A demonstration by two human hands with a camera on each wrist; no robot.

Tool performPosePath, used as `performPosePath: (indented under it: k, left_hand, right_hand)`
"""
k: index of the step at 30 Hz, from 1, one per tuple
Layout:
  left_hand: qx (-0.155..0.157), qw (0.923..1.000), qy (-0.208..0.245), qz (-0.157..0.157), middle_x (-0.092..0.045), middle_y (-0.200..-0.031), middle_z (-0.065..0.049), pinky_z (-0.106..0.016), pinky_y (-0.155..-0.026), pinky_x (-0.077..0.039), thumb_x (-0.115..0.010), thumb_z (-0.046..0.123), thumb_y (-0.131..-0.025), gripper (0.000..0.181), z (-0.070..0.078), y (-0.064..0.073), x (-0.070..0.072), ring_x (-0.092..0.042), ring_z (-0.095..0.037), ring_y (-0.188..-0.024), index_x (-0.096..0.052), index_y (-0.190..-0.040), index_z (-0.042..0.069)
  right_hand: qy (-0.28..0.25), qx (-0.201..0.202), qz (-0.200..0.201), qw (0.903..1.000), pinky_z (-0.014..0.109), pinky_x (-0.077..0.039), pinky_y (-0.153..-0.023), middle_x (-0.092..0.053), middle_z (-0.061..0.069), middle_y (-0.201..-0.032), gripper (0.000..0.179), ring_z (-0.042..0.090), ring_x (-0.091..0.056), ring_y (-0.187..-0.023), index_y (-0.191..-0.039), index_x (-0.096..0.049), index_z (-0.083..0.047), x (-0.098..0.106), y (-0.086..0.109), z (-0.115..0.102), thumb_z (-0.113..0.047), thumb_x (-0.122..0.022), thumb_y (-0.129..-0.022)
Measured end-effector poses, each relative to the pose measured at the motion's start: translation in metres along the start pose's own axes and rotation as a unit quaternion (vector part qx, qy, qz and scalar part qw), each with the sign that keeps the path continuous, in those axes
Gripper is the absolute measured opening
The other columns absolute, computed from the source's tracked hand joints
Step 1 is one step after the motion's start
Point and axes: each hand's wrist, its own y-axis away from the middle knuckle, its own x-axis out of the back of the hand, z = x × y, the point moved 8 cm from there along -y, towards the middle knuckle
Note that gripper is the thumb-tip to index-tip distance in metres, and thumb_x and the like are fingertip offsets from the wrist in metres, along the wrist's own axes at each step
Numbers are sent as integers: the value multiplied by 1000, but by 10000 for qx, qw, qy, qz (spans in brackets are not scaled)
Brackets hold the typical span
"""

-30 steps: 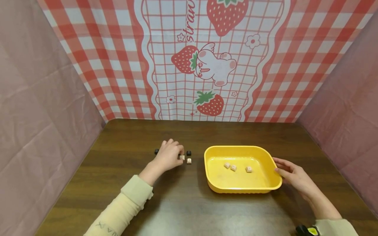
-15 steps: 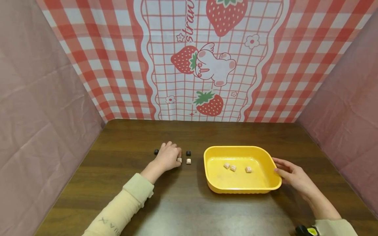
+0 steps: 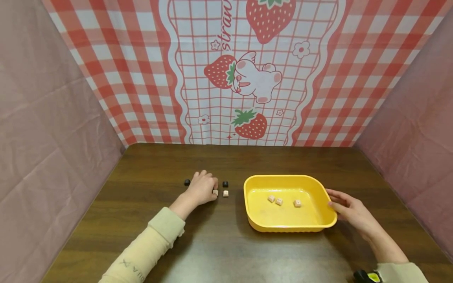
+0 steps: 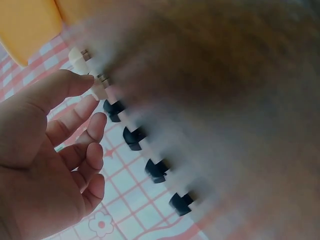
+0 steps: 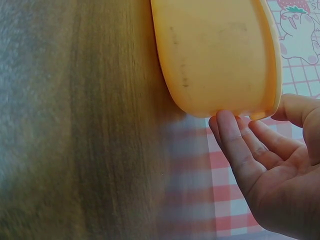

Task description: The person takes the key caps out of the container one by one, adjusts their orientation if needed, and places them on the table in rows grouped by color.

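My left hand point(image 3: 200, 188) pinches a beige keycap point(image 3: 215, 192) between thumb and forefinger, low over the table. Just right of it lie a second beige keycap point(image 3: 225, 193) and a black keycap point(image 3: 225, 184). Another black keycap point(image 3: 187, 182) shows beyond the hand's left side. The left wrist view reveals a row of several black keycaps point(image 4: 156, 171) beside the fingers, mostly hidden in the head view. My right hand point(image 3: 355, 212) holds the right end of a yellow tray point(image 3: 290, 228), thumb at its rim and fingers against the outer wall. Three beige keycaps point(image 3: 279, 201) lie in the tray.
The brown wooden table point(image 3: 226, 255) carries everything. A red-and-white checked strawberry cloth point(image 3: 148, 78) hangs along its back edge. Pink cloth point(image 3: 53, 137) closes off the left side, and similar pink cloth point(image 3: 417, 118) the right.
The left hand's thumb and forefinger have drawn the beige keycap slightly toward me and to the left. The right hand and the tray have stayed in place.
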Motion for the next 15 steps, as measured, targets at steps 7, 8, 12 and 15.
performPosePath:
  k: [7,8,12,15]
  left_hand:
    - [-19,9999,8,134,-61,-89,1,-37,-76,-33,-78,29,-72,22,1,0,15,-46,-21,-84,-66,-87,16]
    - [-23,9999,-7,164,-61,-90,1,-37,-76,-33,-78,29,-73,22,1,-1,18,-46,-20,-84,-67,-88,17]
    - [-86,9996,-39,269,-61,-91,2,-36,-76,-34,-75,26,-74,20,7,-1,30,-47,-20,-86,-67,-89,17]
    - [-199,9993,-35,318,-61,-91,2,-37,-76,-33,-75,25,-75,18,14,-1,38,-47,-21,-86,-68,-90,17]
  right_hand:
    - [18,65,20,10000,33,-55,-74,-40,36,-136,62,2,-62,-91,-144,-28,6,0,0,0,-26,-52,-97]
    - [32,67,20,10000,33,-55,-74,-40,36,-136,62,2,-62,-91,-144,-28,6,0,0,0,-26,-52,-97]
    - [39,46,13,10000,33,-55,-74,-40,36,-136,62,2,-62,-91,-144,-28,6,0,0,0,-27,-52,-97]
    - [8,32,1,10000,33,-55,-74,-39,36,-136,62,2,-62,-91,-144,-27,6,0,0,1,-26,-52,-97]
